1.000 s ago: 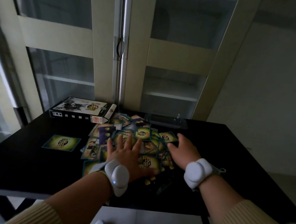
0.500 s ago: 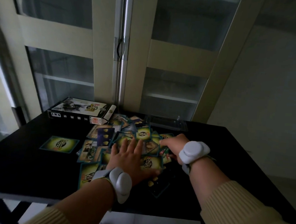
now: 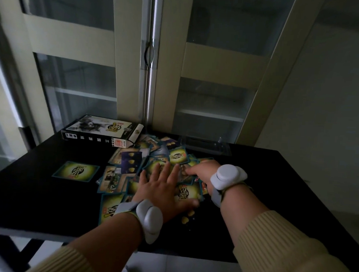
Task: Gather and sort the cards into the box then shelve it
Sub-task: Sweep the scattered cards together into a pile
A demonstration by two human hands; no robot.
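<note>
My black table (image 3: 36,201) has a smooth, matt top. The scattered green-backed cards (image 3: 178,156) on it look like thin coated paper with a slight sheen. The printed cardboard box (image 3: 100,130) beside them is glossy. A clear plastic tray (image 3: 205,144) at the far edge shines faintly. Behind stands a cream cabinet (image 3: 129,50) with smooth painted frames, frosted glass panes and a brushed metal handle (image 3: 148,53). My ribbed beige knit sleeves (image 3: 272,244) look soft; smooth grey plastic wrist devices (image 3: 227,176) sit on both wrists.
</note>
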